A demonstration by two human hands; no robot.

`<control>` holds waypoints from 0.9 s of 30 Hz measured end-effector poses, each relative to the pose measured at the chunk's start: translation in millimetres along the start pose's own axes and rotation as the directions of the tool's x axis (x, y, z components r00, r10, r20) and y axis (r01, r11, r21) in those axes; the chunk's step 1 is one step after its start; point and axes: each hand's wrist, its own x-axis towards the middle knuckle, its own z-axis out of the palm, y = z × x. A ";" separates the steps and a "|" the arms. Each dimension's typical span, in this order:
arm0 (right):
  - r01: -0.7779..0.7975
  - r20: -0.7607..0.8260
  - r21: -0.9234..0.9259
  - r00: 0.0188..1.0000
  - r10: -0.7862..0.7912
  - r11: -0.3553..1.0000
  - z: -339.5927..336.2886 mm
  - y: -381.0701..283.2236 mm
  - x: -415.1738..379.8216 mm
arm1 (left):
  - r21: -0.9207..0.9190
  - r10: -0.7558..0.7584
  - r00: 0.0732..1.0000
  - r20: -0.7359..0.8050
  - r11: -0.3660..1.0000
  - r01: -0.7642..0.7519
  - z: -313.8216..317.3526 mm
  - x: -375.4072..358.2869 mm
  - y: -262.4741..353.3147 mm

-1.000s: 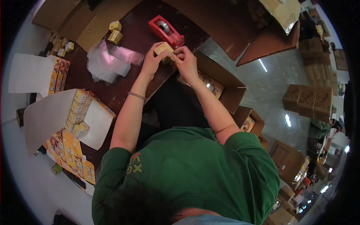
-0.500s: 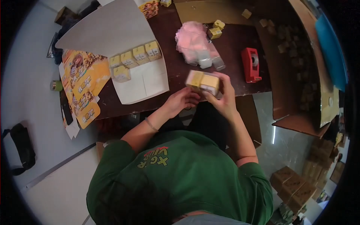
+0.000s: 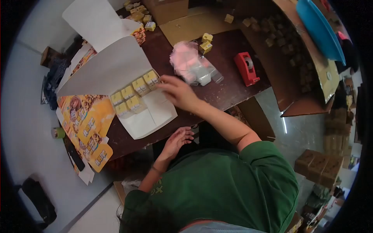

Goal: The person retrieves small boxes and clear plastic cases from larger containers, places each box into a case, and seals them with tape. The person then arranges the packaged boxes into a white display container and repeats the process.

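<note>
My right hand (image 3: 176, 92) reaches over the right side of an open white-lined carton (image 3: 153, 122), its fingers outstretched beside the small yellow boxes (image 3: 150, 77). Nothing shows in its grasp. Several of these boxes stand in two rows along the carton's back and left, with bare white bottom in front. The raised lid (image 3: 105, 70) leans away behind them. Below the carton, near the table edge, my left hand (image 3: 178, 141) hovers with fingers apart and nothing in it.
Pink and clear plastic bags (image 3: 190, 64) lie right of the carton, with loose yellow boxes (image 3: 206, 47) behind them. A red tape dispenser (image 3: 245, 69) stands farther right. A large cardboard box (image 3: 285, 105) holds scattered small boxes. Printed orange sheets (image 3: 85, 128) lie left.
The clear-wrapped yellow box pack has left my hands, and the carton's second row has grown. My right hand has moved left to the carton; the view has shifted too.
</note>
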 end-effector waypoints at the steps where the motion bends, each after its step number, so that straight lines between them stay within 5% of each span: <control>1: -0.182 -0.071 0.008 0.981 0.182 0.983 -31.2 12.5 3.6 | 0.040 -0.006 1.000 0.027 0.999 0.005 1.5 4.8 5.5; 2: -0.202 -0.209 -0.238 0.966 0.153 0.950 -62.5 34.4 7.3 | 0.078 -0.013 0.999 0.051 0.997 0.009 4.6 9.5 11.8; 4: -0.524 -0.368 -0.372 0.841 0.397 0.766 -111.8 100.6 8.0 | 0.154 -0.027 0.995 0.095 0.988 0.012 15.4 23.4 19.0; 7: -0.724 -0.143 0.067 0.674 0.725 0.686 -141.5 128.2 17.8 | 0.254 -0.029 0.989 0.146 0.967 -0.009 36.0 54.8 35.1; 9: -0.759 -0.081 -0.348 0.609 0.789 0.550 -129.1 84.9 39.4 | 0.294 0.014 0.988 0.153 0.954 -0.059 49.6 75.2 40.8; 10: -0.704 -0.174 -0.506 0.649 0.740 0.498 -104.6 99.8 27.7 | 0.313 0.029 0.988 0.152 0.947 -0.076 56.7 81.2 41.2; 14: -0.780 -0.227 -0.104 0.623 0.749 0.617 -78.5 139.9 2.9 | 0.372 0.036 0.988 0.148 0.924 -0.090 75.2 89.9 47.3; 18: -0.728 -0.125 0.420 0.545 0.829 0.542 -80.9 152.4 -18.2 | 0.411 0.076 0.995 0.068 0.907 -0.098 71.2 82.0 49.6; 20: -0.669 -0.147 0.488 0.571 0.808 0.561 -104.7 130.7 -20.2 | 0.372 0.284 0.959 0.019 0.888 -0.270 67.7 82.2 56.5; 23: -0.667 0.072 0.609 0.586 0.807 0.430 -132.6 62.1 -35.9 | 0.286 0.485 0.874 0.018 0.835 -0.470 69.7 85.9 84.9; 25: -0.714 0.306 0.664 0.531 0.790 0.223 -117.2 21.2 -61.4 | 0.115 0.316 0.944 0.095 0.939 -0.325 78.8 97.6 93.3; 27: -0.701 -0.066 0.208 0.686 0.725 0.682 -112.6 -9.3 -78.9 | 0.007 0.136 0.970 0.200 0.990 -0.140 94.3 102.7 96.0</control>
